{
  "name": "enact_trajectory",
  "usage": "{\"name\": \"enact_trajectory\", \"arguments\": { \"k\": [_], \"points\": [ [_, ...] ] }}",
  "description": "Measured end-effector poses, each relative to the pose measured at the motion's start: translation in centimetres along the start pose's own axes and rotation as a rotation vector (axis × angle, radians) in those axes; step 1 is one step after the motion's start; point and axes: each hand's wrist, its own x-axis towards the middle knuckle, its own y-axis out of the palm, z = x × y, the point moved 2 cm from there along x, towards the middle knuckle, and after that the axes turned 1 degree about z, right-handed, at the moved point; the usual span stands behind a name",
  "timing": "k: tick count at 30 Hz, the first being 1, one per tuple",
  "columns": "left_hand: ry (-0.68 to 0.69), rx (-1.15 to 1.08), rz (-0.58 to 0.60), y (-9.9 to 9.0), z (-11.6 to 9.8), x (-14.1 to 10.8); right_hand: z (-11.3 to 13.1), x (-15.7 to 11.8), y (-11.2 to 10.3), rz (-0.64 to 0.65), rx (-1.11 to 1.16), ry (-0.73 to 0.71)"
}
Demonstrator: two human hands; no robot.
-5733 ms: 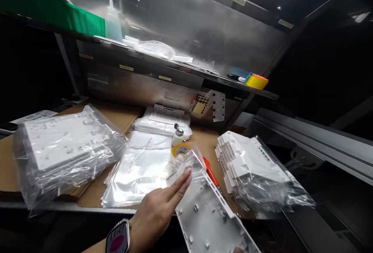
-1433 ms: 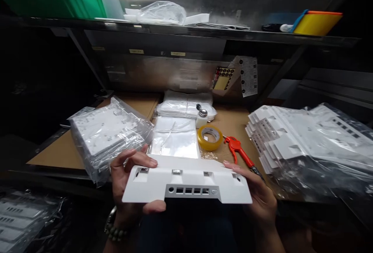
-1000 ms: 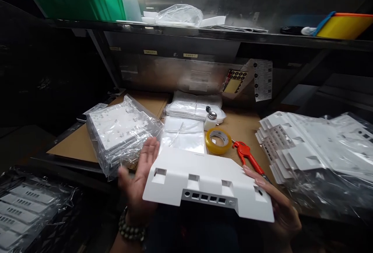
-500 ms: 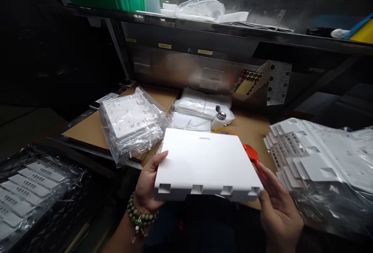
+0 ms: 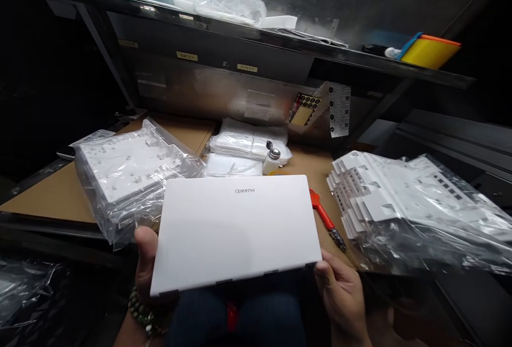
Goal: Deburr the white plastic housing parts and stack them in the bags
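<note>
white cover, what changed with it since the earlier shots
The white cover has been tipped from its slotted port edge facing up to its flat logo face up. The left hand and right hand stay on its near corners. The bagged stacks and red tool stayed put.

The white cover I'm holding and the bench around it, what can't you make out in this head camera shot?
- Underside of the white cover: faces away from the head view.
- Left hand and right hand: fingers hidden behind the cover.
- Orange-handled tool: upper end covered by the cover.
- Small labels on the shelf edge: too small and blurred to read.
- Bagged white parts: plastic glare hides detail.
</note>
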Motion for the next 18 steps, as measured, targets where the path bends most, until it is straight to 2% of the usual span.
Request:
{"name": "enact_trajectory", "arguments": {
  "k": [4,8,10,12,14,18],
  "points": [
    [0.042,-0.104,0.129,-0.2,0.9,0.2,0.2,-0.2,-0.1,0.007,-0.015,0.002],
    [0.057,-0.057,0.194,2.2,1.7,0.9,0.1,-0.3,-0.2,-0.009,-0.016,0.014],
    [0.108,-0.009,0.233,3.6,1.7,1.2,0.1,-0.3,-0.2,-0.019,-0.021,0.018],
    [0.134,0.028,0.226,4.0,1.7,1.3,0.1,-0.3,-0.2,-0.024,-0.022,0.021],
    [0.135,0.023,0.205,3.2,1.7,1.2,0.0,-0.4,-0.2,-0.018,-0.016,0.028],
    [0.071,-0.047,0.196,-0.8,1.8,0.4,-0.7,-0.5,-0.2,-0.003,0.004,0.036]
  ]
}}
